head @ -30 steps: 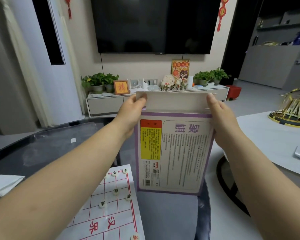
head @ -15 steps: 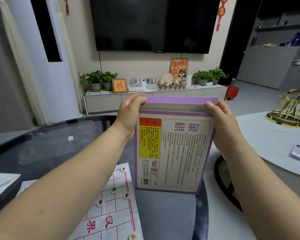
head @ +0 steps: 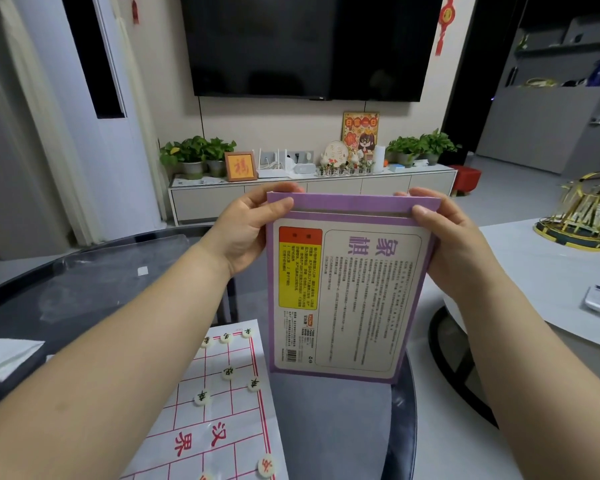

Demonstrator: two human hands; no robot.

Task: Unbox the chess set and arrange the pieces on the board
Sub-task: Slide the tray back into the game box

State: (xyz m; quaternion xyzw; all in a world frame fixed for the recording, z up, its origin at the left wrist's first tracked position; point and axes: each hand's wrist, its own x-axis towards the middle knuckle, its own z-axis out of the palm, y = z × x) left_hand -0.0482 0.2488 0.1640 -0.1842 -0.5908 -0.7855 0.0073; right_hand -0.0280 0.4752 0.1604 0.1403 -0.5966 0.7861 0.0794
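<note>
Left hand (head: 246, 226) and right hand (head: 447, 233) pinch the box (head: 347, 299) at its 2 top corners, thumbs clamping the flap (head: 354, 202); best to press evenly so it tucks flat.

wall-mounted tv (head: 310, 43) above a cabinet (head: 312, 192) with potted plants (head: 196, 155)

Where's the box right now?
Centre of the head view: the box is held upright, left hand and right hand gripping its top corners, just right of the board.
</note>
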